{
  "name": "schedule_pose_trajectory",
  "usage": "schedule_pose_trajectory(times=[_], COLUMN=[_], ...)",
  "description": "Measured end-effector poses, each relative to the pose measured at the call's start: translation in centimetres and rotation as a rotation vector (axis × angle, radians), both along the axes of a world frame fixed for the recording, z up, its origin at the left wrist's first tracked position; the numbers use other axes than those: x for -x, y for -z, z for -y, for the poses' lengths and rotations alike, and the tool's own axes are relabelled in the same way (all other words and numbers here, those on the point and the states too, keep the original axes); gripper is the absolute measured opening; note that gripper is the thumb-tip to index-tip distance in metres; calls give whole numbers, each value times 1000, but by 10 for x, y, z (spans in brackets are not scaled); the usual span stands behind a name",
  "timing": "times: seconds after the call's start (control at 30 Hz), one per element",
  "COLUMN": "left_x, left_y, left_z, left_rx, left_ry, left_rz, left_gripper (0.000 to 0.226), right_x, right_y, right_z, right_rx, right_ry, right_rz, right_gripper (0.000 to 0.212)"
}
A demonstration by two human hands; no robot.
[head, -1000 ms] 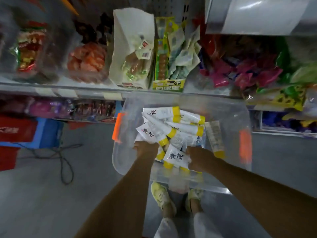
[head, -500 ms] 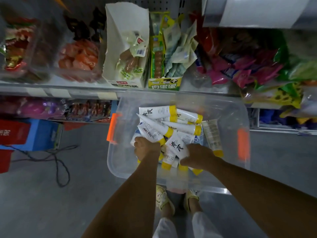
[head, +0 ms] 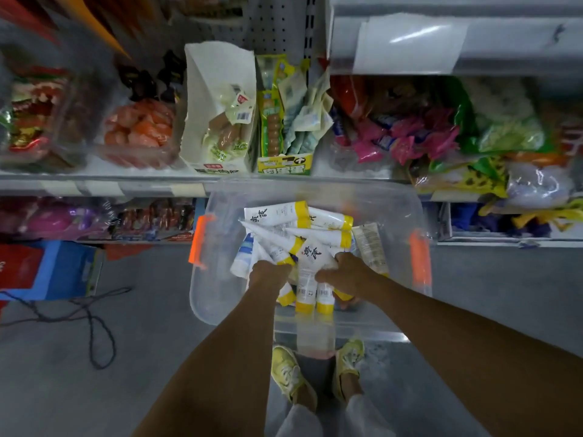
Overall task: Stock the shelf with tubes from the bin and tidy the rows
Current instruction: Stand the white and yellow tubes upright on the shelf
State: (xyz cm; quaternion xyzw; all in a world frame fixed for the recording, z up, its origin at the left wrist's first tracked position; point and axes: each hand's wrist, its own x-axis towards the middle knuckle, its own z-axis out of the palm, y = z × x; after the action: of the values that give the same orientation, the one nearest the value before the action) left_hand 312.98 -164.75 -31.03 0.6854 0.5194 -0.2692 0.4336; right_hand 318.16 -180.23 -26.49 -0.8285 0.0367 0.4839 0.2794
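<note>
A clear plastic bin (head: 217, 298) with orange handles stands on the floor in front of me. Inside lie several white tubes with yellow caps (head: 277, 212). My left hand (head: 268, 274) reaches into the pile and grips a tube with its fingers curled down out of sight. My right hand (head: 344, 272) holds a bunch of upright tubes (head: 307, 272), caps pointing toward me. The shelf (head: 104, 179) runs behind the bin.
The shelf holds an open white carton of sausages (head: 217, 111), a yellow carton (head: 284, 165), red packs (head: 138, 130) and pink wrappers (head: 407, 137). A black cable (head: 91, 323) lies on the grey floor at left. My yellow shoes (head: 285, 370) stand under the bin's near edge.
My right hand has gathered more tubes and stood them up together. My left hand stays in the pile at the bin's middle.
</note>
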Motion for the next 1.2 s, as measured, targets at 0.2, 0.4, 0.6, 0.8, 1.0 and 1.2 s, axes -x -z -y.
schedule_pose_trajectory(times=[0.2,0.4,0.6,0.8,1.0,1.2], left_x=[5,13,-2,-16,-5,-1], left_y=[6,-51,-147,-241,-328,-411], left_z=[-2,-2,-14,-36,-44,-42], left_rx=[-61,413,505,393,371,325], left_ry=[24,-466,-401,-273,-111,163], left_rz=[10,227,455,626,859,1088], left_gripper=[35,20,29,40,31,52], right_x=[13,15,8,-1,0,-1], right_y=[8,-39,-133,-228,-309,-377], right_z=[7,15,0,-25,-37,-16], right_rx=[-102,-149,-325,-396,-489,-747], right_ry=[180,343,368,269,179,196], right_rz=[-77,-60,26,204,334,492], right_gripper=[26,33,18,25,19,31])
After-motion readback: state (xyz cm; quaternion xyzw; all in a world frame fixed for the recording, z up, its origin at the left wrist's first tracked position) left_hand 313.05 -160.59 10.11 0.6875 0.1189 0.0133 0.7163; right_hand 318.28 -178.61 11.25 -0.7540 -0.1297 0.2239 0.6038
